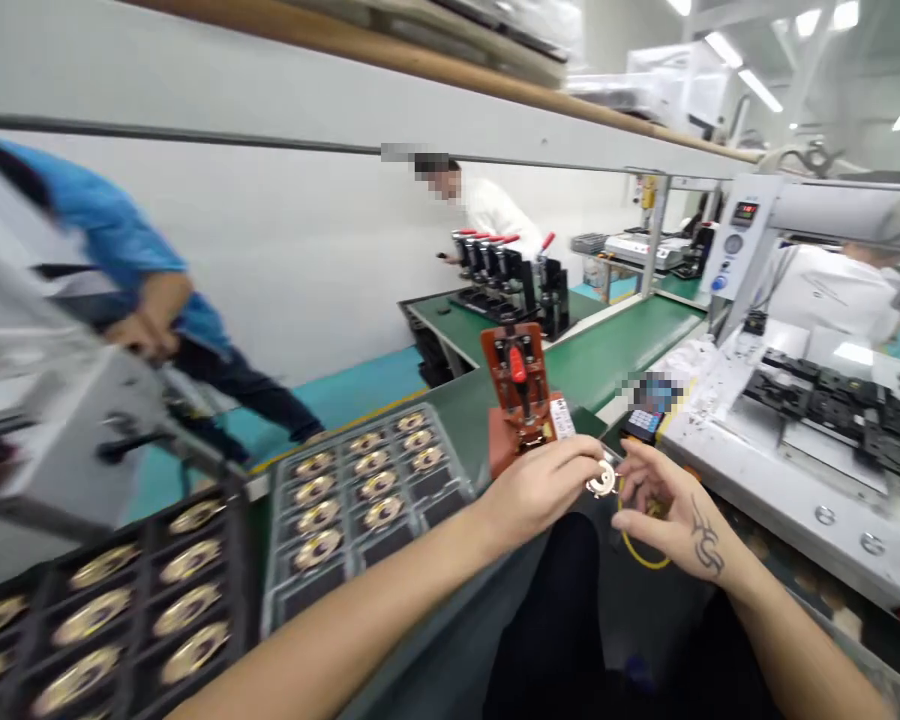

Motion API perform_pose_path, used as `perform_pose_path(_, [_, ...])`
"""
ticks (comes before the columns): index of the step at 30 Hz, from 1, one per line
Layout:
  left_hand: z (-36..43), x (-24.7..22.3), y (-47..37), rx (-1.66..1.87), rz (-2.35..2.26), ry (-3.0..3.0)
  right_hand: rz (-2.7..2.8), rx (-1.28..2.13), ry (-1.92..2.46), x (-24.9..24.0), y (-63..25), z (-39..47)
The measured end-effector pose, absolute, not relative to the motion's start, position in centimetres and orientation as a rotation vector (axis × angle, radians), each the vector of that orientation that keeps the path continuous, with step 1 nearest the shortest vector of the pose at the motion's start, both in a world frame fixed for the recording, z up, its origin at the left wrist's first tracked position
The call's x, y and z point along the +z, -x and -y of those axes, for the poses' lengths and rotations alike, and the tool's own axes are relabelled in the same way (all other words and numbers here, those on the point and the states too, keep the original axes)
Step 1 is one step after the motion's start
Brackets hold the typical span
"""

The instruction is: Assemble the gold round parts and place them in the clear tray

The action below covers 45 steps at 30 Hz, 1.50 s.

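Note:
Between the fingertips of my left hand (541, 487) is a small round gold-toned metal part (602, 478), with a ring-like outline and small lugs at its edge. My right hand (664, 508) is close beside it on the right, its fingers bent and apart; whether a fingertip touches the part cannot be made out. Just behind my left hand stands a reddish-orange fixture (511, 385) with a red-tipped toggle clamp. To the left lies a clear tray (271, 570) with rows of similar gold-toned round parts, some pockets bare.
A black tray (244, 560) of gold-toned parts sits at the lower left. At right is a white machine (690, 450) with a calculator-like device (640, 422) beside it. Red-handled clamps (499, 260) stand behind. One person in blue (120, 230) and others in white are nearby.

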<state>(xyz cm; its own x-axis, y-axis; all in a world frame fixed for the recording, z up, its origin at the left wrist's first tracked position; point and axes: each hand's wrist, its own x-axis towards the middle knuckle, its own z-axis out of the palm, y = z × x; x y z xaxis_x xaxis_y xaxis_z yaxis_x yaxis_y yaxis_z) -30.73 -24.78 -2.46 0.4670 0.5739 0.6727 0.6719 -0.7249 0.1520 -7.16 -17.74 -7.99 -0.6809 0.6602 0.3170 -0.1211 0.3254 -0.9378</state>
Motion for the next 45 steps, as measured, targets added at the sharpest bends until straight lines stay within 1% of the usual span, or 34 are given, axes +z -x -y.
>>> perform_pose_path(4, [20.7,-1.8,26.1,-1.126,0.744,2.583,1.857,1.303,0.540,-5.2,4.2,17.7])
perform_pose_path(9, [17.2,-1.7,20.8,-1.176,0.536,2.668,1.734,1.114,0.756,-4.6,-0.9,17.9])
perform_pose_path(12, [14.7,-1.5,16.8,-1.158,0.526,2.774,1.722,0.895,0.903,-4.7,-5.3,17.3])
perform_pose_path(16, [8.0,-0.2,9.8,-1.070,0.724,2.936,1.656,0.456,1.187,-4.1,-13.3,16.1])
perform_pose_path(18, [3.8,1.0,5.3,-0.878,0.820,3.081,1.591,0.335,1.318,-3.4,-17.0,16.0])
perform_pose_path(19, [1.7,1.5,2.9,-0.714,0.921,3.136,1.552,0.303,1.367,-3.0,-18.5,16.1])
perform_pose_path(20, [-0.2,2.0,0.6,-0.531,1.059,3.148,1.512,0.283,1.404,-2.6,-19.8,16.3])
perform_pose_path(23, [-4.7,2.8,-5.1,-0.260,1.163,3.155,1.439,0.293,1.472,-1.6,-22.4,17.6])
perform_pose_path(27, [-8.0,2.8,-8.8,0.111,1.228,3.178,1.376,0.288,1.524,-1.2,-24.9,19.3])
perform_pose_path(30, [-8.8,2.9,-9.8,0.209,1.242,3.165,1.364,0.284,1.568,-1.5,-26.6,18.6])
perform_pose_path(34, [-8.3,3.0,-10.2,0.088,1.255,3.154,1.475,0.351,1.549,-2.1,-27.7,13.8])
perform_pose_path(36, [-7.6,3.3,-9.6,-0.096,1.233,3.187,1.571,0.392,1.533,-2.5,-27.6,10.3])
perform_pose_path(41, [-6.0,5.4,-5.0,-0.714,1.179,3.251,1.812,0.504,1.527,-3.1,-26.6,2.2])
perform_pose_path(45, [-3.8,7.2,-0.1,-1.002,1.219,3.234,1.987,0.629,1.524,-2.5,-26.5,-1.2])
